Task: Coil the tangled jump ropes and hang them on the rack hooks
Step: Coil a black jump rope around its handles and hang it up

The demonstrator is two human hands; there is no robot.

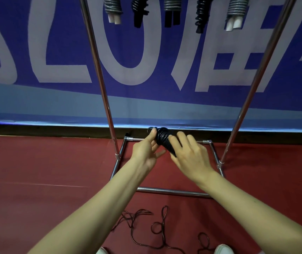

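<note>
Gripping the black coiled jump rope [162,139], your left hand [145,151] pinches its end and your right hand [190,156] wraps it; slacken either and it could spring loose.

The dark red floor [36,171] bears the rack's chrome base frame [174,191] at the centre. At 6 o'clock a loose dark jump rope [163,235] lies in tangled loops, between two white shoe toes [222,249] at the bottom edge. A faint pale line [55,185] crosses at 8 o'clock.

Black coil [163,141] — red floor [36,162]
</note>
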